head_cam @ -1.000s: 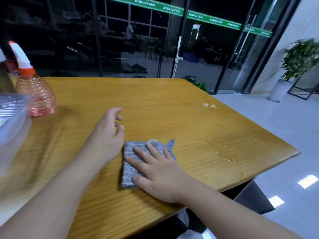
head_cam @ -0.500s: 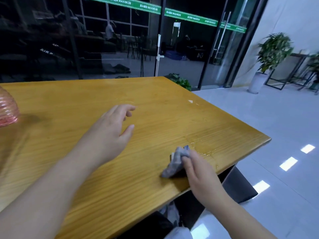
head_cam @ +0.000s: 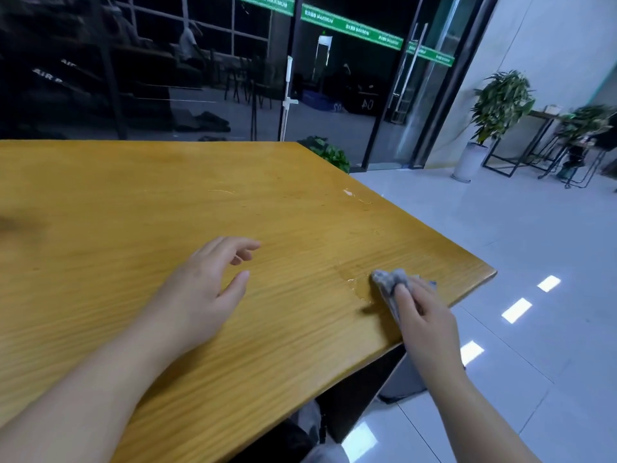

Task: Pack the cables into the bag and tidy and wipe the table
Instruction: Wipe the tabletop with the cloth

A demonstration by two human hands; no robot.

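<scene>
My right hand grips a bunched grey cloth and holds it against the yellow wooden table, close to the table's right corner. A small wet patch glistens just left of the cloth. My left hand lies on the table's middle, palm down, fingers relaxed and spread, holding nothing. No cables or bag are in view.
Another wet streak shines near the table's far right edge. Beyond the table is a glass wall with doors. Potted plants and metal stands stand on the white tiled floor at the right.
My right hand slid the cloth from in front of me out to the right corner, and the flat cloth became bunched. The view turned right, so the spray bottle and plastic box left the frame.
</scene>
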